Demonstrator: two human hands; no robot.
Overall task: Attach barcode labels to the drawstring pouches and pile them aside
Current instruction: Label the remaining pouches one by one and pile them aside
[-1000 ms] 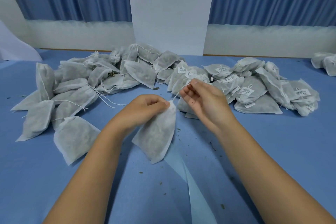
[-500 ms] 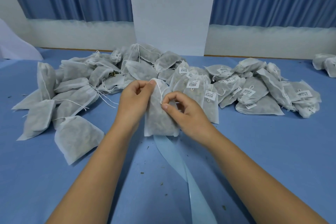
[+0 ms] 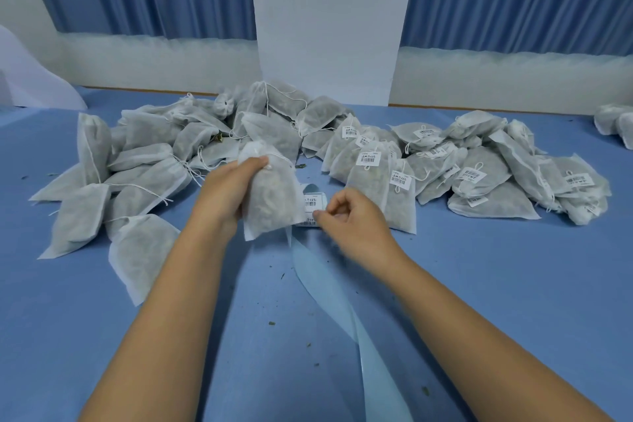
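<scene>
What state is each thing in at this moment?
White mesh drawstring pouch: drawn closed, no label visible, held by left hand.
Right hand: pinching white barcode label on strip.
Pale blue backing strip: lying twisted on table.
Left pouch heap: unlabelled.
Right pouch heap: labelled.

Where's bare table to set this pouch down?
Bare table: right of the right hand, this side of the labelled pile; left of the left hand's forearm, nearer than the unlabelled pile. Crowded: both piles behind the held pouch, the label strip between the forearms.
</scene>
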